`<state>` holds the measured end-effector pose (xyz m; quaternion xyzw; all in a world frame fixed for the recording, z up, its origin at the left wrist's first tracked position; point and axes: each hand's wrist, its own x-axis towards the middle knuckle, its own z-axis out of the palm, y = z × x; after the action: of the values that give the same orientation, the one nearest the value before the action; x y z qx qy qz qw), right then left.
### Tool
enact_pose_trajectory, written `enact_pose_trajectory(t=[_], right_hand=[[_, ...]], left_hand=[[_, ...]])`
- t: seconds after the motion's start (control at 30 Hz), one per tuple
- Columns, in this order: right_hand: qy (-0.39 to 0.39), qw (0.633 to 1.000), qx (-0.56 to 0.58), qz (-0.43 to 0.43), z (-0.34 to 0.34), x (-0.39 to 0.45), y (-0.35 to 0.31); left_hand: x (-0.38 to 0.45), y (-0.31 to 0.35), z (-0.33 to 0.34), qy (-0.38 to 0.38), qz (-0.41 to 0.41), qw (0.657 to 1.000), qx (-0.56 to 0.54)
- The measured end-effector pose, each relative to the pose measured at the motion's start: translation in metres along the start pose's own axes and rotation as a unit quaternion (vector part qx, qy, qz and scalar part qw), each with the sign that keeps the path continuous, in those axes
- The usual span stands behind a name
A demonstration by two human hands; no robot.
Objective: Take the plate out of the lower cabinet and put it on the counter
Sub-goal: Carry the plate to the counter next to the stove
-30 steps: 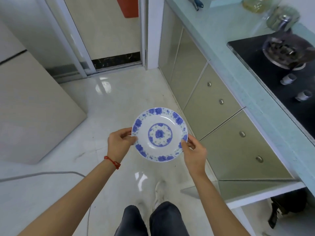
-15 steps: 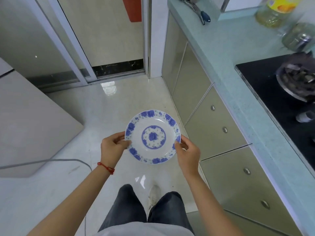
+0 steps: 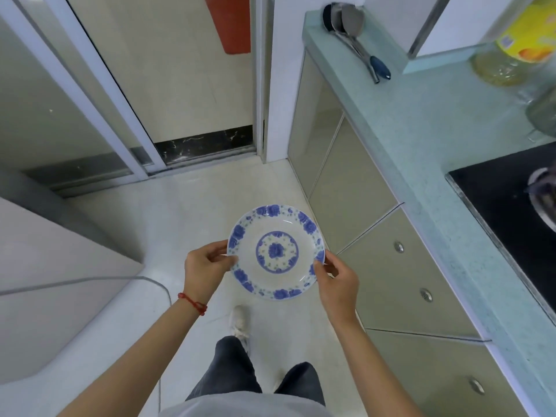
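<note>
Above the floor, in front of the person's legs, both hands hold one plate. The left hand pinches the left edge, thumb on top and fingers curled under. The right hand pinches the right edge the same way. Each grip is closed on the rim. The plate faces up and sits almost flat. It is white with blue flowers around the rim and a blue flower ring in the middle. It is in the air, touching only the hands. A red string goes around the left wrist.

Under the plate, a white shoe stands on the pale floor. A thin cable lies on the floor to the left.

To the right are the lower cabinets with small round knobs. Above them runs the light green worktop, well apart from the plate. On its far end lie some kitchen tools with long handles. A yellow bottle stands farther right, and a black stove top is at the right edge.
</note>
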<state>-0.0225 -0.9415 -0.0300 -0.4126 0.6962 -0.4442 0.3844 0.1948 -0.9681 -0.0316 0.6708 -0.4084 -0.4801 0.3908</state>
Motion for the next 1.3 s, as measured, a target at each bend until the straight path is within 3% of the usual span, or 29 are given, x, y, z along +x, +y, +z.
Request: enact_pose_trajectory(t=[0.4, 0.93, 1.1, 1.3], right_hand=[[0.016, 0.999, 0.023, 0.017, 0.078, 0.104, -0.046], [0.037, 0.999, 0.007, 0.007, 0.086, 0.277, -0.084], [0.062, 0.997, 0.025, 0.046, 0.083, 0.302, -0.084], [0.17, 0.979, 0.042, 0.103, 0.077, 0.317, -0.087]], left_hand=[[0.141, 0.044, -0.023, -0.009, 0.017, 1.0, 0.021], [0.293, 0.111, 0.047, -0.011, 0.036, 0.999, 0.013], [0.326, 0.127, 0.069, -0.05, 0.048, 0.997, 0.028], [0.371, 0.149, 0.102, -0.144, 0.081, 0.984, 0.071]])
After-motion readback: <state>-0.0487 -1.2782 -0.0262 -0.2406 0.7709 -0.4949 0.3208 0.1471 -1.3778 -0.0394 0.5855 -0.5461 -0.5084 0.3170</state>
